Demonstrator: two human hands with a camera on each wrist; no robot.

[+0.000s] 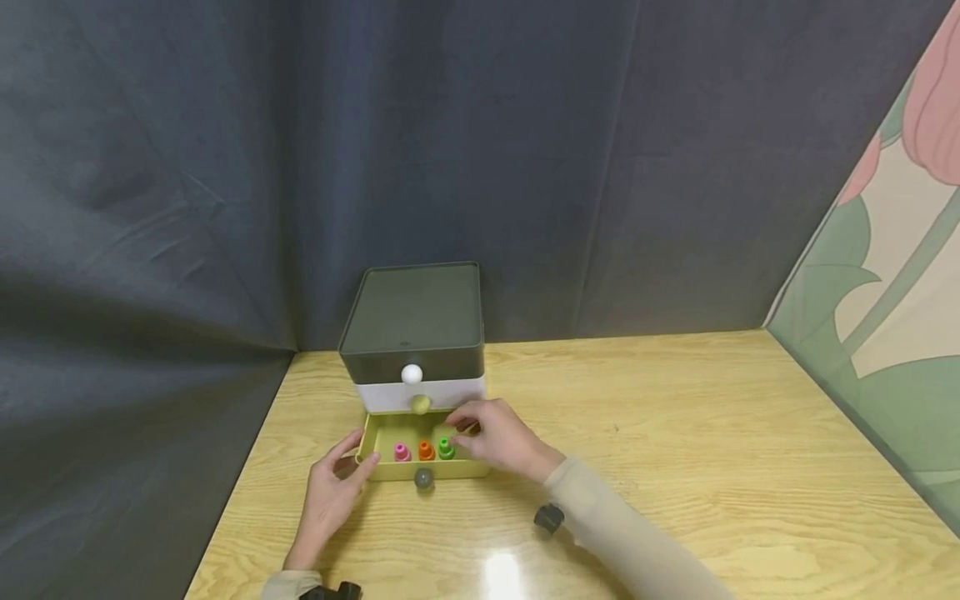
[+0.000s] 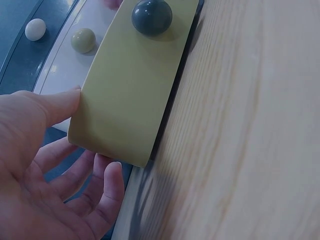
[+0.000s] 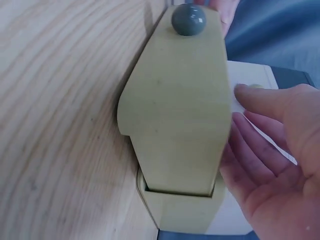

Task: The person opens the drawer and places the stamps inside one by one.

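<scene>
A yellow-green drawer (image 1: 390,472) with a dark grey ball knob (image 1: 423,478) is pulled out from the bottom of a small stacked drawer cabinet (image 1: 422,308). Inside it stand three small stepped pieces: pink (image 1: 402,452), orange (image 1: 426,450) and green (image 1: 446,447). My left hand (image 1: 335,487) holds the drawer's left front corner, thumb on the upper edge and fingers at the side. Over the drawer's right side is my right hand (image 1: 498,437), beside the green piece. In the right wrist view its thumb (image 3: 260,100) and fingers stand apart, and nothing shows between them.
Above the open drawer, the white drawer (image 1: 457,390) with a yellow-green knob and the dark top drawer (image 1: 450,363) with a white knob are closed. The cabinet stands on a wooden table (image 1: 675,433) in front of a dark curtain (image 1: 465,150). A flowered panel (image 1: 900,250) borders the right.
</scene>
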